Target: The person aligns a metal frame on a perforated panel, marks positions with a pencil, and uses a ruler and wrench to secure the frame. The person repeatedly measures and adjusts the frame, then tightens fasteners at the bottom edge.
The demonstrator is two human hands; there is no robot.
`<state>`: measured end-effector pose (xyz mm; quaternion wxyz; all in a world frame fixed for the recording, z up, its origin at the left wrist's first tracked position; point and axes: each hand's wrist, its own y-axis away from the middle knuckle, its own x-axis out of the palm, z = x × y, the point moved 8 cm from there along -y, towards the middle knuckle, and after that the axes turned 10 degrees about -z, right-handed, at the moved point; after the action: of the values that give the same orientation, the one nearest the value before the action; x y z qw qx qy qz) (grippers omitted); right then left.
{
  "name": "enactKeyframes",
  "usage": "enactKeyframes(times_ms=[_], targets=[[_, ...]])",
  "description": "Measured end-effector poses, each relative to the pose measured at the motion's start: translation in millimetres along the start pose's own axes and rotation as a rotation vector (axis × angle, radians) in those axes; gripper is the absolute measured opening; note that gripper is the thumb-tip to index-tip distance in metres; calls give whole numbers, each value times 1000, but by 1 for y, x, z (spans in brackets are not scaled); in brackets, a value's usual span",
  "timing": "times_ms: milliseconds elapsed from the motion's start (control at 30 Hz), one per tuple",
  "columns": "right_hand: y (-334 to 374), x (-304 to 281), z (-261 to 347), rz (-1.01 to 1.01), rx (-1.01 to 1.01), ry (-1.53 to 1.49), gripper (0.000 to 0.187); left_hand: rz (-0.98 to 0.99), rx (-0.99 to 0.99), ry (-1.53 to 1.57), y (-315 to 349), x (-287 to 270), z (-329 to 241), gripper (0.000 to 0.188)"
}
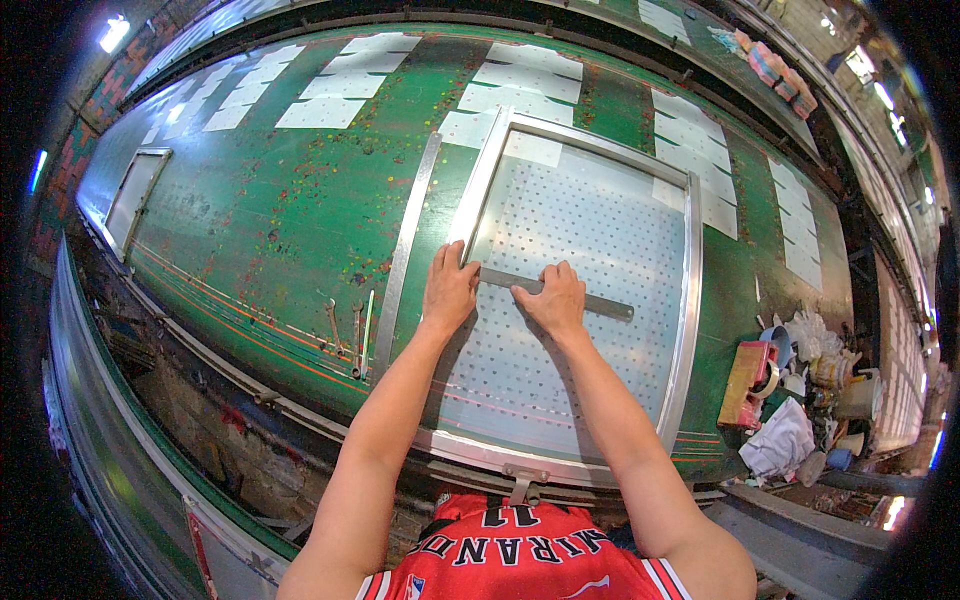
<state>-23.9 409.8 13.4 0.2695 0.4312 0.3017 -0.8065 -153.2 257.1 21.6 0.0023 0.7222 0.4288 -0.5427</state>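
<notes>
A screen printing frame [693, 290] with metal bars lies on a long green table. Its pale mesh [590, 230] carries a grid of small dark dots. Across the mesh lies a steel ruler [606, 304], its right end showing a small hole. My left hand [450, 288] is closed at the ruler's left end, against the frame's left bar; its fingertips partly hide that end. My right hand [556, 300] pinches the ruler near its middle, thumb on the near left side and fingers bent over the far edge. A long metal strip [410, 245] lies left of the frame.
Rows of white sheets [345, 85] lie along the table [250, 220]. Wrenches [334, 325] and a thin light stick [369, 330] rest left of my forearm. A smaller frame [136, 200] lies far left. Tubs, rags and a red-yellow box [746, 385] crowd the right edge.
</notes>
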Motion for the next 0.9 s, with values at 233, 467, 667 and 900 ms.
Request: enactKeyframes(times_ms=[233,467,667,900], targets=[[5,0,2,-37,-1,21,51,2,-2,-15,-1,-1,0,22],[8,2,0,-57,-23,28,52,-4,-29,-12,0,1,3,30],[10,1,-4,-73,-58,-9,52,-140,-175,174,16,-13,31,36],[26,-28,-18,-175,-125,-187,39,-296,-370,-141,94,-108,111,39]])
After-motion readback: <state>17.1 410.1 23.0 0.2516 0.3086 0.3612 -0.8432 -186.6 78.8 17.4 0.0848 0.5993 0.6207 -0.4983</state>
